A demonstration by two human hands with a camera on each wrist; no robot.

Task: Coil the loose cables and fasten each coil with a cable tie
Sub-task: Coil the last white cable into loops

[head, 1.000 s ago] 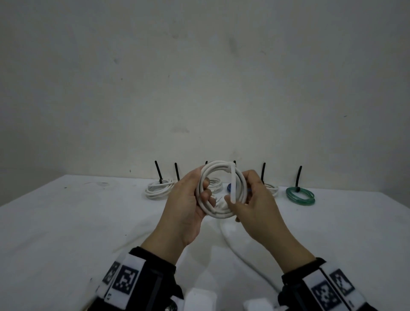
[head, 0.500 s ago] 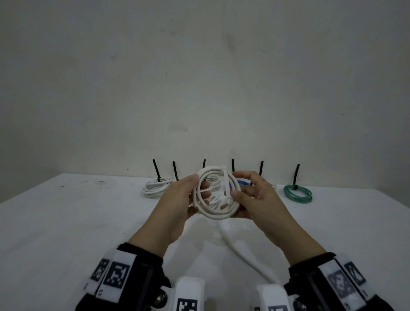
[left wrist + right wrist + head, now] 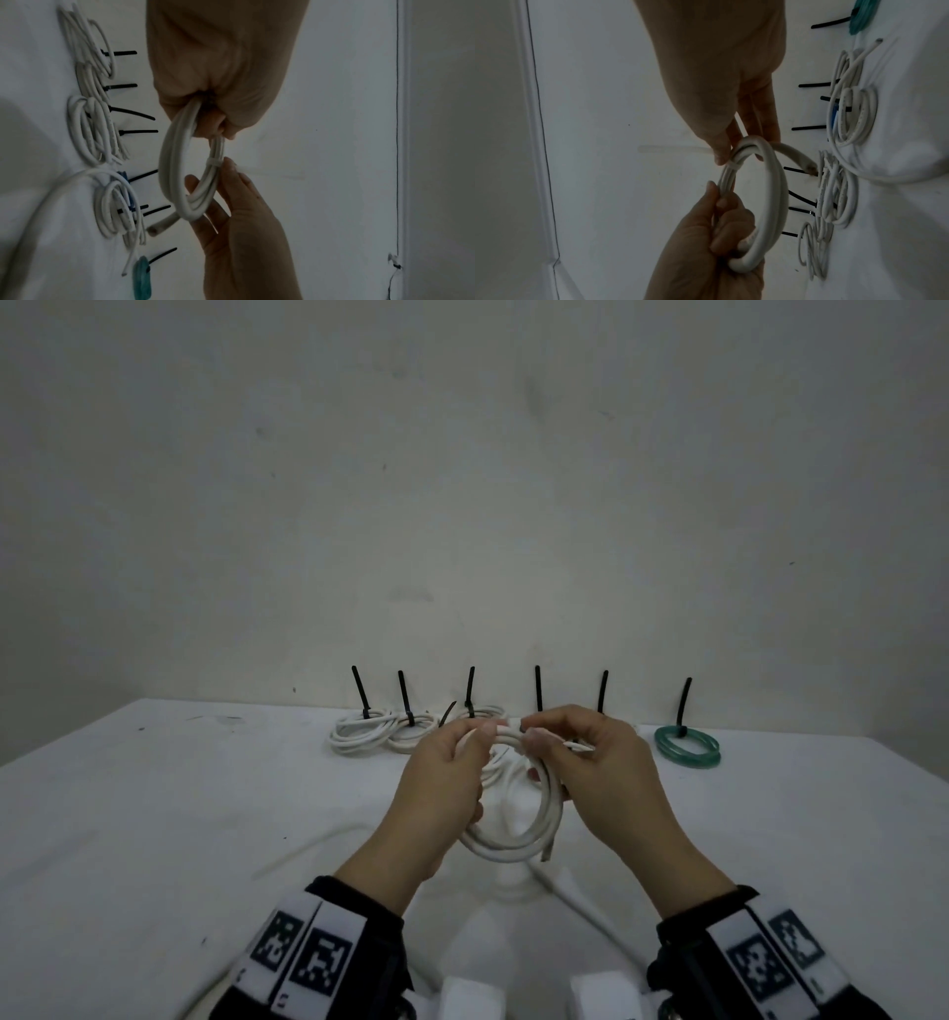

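A coil of thick white cable (image 3: 518,845) hangs above the white table (image 3: 154,814) between my two hands. My left hand (image 3: 477,737) grips the coil's left side, fingers curled through the loop (image 3: 770,203). A white cable tie (image 3: 215,163) is wrapped round the strands at the top. My right hand (image 3: 534,737) pinches the tie beside its head, and the tail (image 3: 670,149) sticks out past the thumb. The coil's cut end (image 3: 162,227) pokes free near the right fingers.
Along the wall stands a row of tied coils with black tie tails upright: white coils (image 3: 369,734) at the left, a green coil (image 3: 688,747) at the right. A loose thick white cable (image 3: 580,901) runs across the table below my hands.
The hands have come down a little and tipped the coil from upright to slanting away. The tie, a loose strip across the coil before, now sits wrapped at the top with its tail out right.
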